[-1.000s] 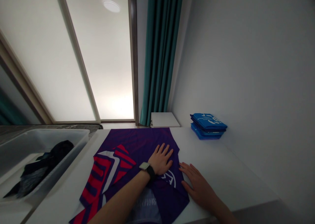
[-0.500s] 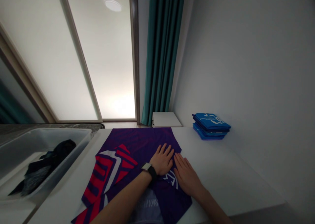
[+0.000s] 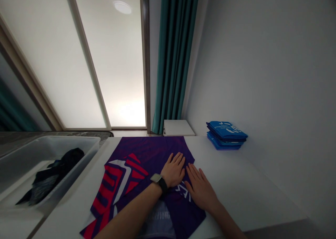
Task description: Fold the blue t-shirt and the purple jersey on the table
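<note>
A purple shirt [image 3: 147, 148] with red and white patterned parts lies spread on the white table, its left side folded inward. My left hand [image 3: 173, 170], with a watch on the wrist, rests flat on the fabric, fingers stretched out. Just right of it, my right hand [image 3: 201, 188] lies flat along the shirt's right edge, its fingers extended and touching the cloth. White lettering on the shirt shows partly between the two hands. My left forearm hides some of the lower middle of the shirt.
A stack of folded blue garments [image 3: 226, 135] sits on the white table [image 3: 252, 190] near the wall. At the left stands a translucent plastic bin [image 3: 86, 151] holding dark clothes [image 3: 52, 176]. Beyond the table are a small white cabinet [image 3: 178, 127] and a green curtain [image 3: 175, 63].
The view has shifted slightly, so everything sits a little further right. Both hands stay flat on the shirt in nearly the same places.
</note>
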A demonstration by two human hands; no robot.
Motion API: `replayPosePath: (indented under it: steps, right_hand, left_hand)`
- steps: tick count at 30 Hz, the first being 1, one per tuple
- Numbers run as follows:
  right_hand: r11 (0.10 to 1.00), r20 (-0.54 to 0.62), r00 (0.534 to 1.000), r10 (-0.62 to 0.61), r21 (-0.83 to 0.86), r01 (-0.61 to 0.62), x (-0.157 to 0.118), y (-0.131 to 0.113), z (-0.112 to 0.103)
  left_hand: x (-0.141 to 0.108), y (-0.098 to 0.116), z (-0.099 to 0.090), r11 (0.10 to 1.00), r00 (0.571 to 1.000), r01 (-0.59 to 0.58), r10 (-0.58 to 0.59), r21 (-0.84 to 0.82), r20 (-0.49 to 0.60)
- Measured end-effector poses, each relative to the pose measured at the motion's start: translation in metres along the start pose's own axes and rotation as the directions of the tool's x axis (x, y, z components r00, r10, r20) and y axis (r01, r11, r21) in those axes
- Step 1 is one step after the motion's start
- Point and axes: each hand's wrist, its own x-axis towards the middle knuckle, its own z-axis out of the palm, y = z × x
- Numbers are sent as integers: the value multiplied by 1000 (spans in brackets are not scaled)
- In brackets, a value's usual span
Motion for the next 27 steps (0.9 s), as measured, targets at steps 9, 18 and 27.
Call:
replayPosePath:
  steps: [9,18,27]
  right_hand:
    - [1000,-48,999,-4,17,5,0,4,12]
    - [997,12,999,53,58,-53,8,9,8]
    - [997,-13,997,-70,12,70,50,-20,-4]
  left_hand:
    - [-43,-32,-17,994,993,109,-109,-9,50]
    - [-51,-34,-18,992,992,124,-124,9,39]
    - [-52,-34,-16,993,992,119,-119,21,31]
